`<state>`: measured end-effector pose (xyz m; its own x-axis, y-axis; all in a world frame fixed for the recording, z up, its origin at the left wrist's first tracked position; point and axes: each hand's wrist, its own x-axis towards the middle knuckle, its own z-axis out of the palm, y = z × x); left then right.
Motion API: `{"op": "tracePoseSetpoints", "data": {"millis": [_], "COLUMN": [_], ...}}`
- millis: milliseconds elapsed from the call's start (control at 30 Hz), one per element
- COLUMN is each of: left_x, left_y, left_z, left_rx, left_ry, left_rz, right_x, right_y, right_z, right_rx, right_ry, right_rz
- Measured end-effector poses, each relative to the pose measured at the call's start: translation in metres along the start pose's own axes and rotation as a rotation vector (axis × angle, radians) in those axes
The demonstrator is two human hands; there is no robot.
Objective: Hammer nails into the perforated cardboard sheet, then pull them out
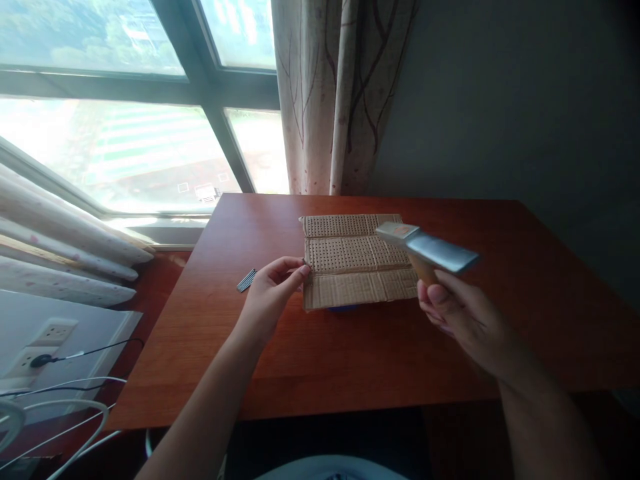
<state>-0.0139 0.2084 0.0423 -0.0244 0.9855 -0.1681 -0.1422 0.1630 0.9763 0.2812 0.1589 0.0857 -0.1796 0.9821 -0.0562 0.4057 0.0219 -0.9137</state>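
A piece of corrugated cardboard (345, 288) with rows of small punched holes lies mid-table. At its left edge my left hand (283, 277) is closed in a pinch, with the small dark tip of what looks like a nail (303, 261) showing between thumb and forefinger. My right hand (457, 307) is wrapped round the wooden handle of a hammer (440, 252) with a silver metal head. The hammer is held up above the right side of the cardboard, and its head hides part of the holes. Left of my left hand, several loose nails (246, 280) lie together on the wood.
The reddish-brown wooden table (320, 373) stands by a large window (150, 147) with patterned curtains (320, 100). Something blue (343, 309) shows under the cardboard's near edge. A wall socket (43, 347) and several cables (95, 407) are at the lower left.
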Motion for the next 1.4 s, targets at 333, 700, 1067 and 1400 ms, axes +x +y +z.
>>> {"op": "tracePoseSetpoints", "data": {"millis": [333,700,1067,1400], "left_x": [-0.001,-0.007,-0.007,-0.008], "left_y": [-0.003,0.004,0.001,0.001], "left_z": [0.001,0.005,0.002,0.001], "left_rx": [0.007,0.277,0.403,0.405], "left_ry": [0.046,0.081,0.069,0.088], "left_rz": [0.143,0.283,0.360,0.344], "right_x": [0.000,0.000,-0.002,-0.003], "right_y": [0.007,0.015,0.021,0.020], "right_z": [0.020,0.024,0.027,0.029], "right_rx": [-0.068,0.037,0.056,0.084], "right_ry": [-0.200,-0.216,-0.205,-0.190], "right_rz": [0.179,0.216,0.209,0.207]}}
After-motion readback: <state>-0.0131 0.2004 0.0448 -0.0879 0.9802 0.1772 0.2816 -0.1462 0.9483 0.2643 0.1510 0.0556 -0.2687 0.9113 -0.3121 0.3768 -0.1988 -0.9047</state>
